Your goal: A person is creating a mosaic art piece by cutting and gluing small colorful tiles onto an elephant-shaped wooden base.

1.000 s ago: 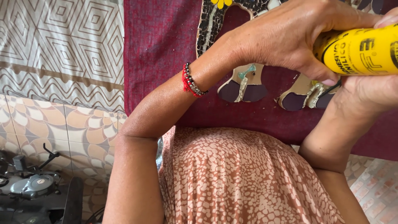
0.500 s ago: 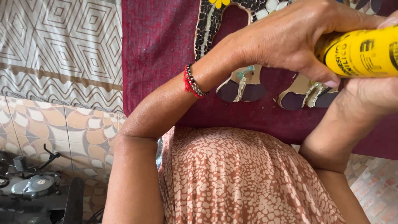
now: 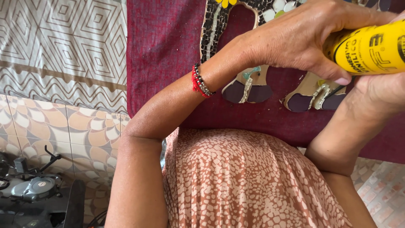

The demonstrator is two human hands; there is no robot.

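My left hand [image 3: 308,38] grips the top end of a yellow tube [image 3: 371,48] with black lettering, held sideways at the upper right. My right hand [image 3: 379,90] closes around the same tube from below, its fingers partly out of frame. A red and black beaded bracelet [image 3: 200,82] circles my left wrist. Under the hands lies a mosaic figure [image 3: 249,82] of small tiles, with two shoe shapes, glued on a dark red cloth-covered board [image 3: 164,55].
My lap in a brown patterned dress [image 3: 249,181] fills the lower middle. A patterned mat [image 3: 63,46] and tiled floor [image 3: 63,131] lie to the left. A grey machine [image 3: 31,190] sits at the bottom left corner.
The hands and tube have barely shifted; the view has moved very slightly. Nothing was taken up or let go.
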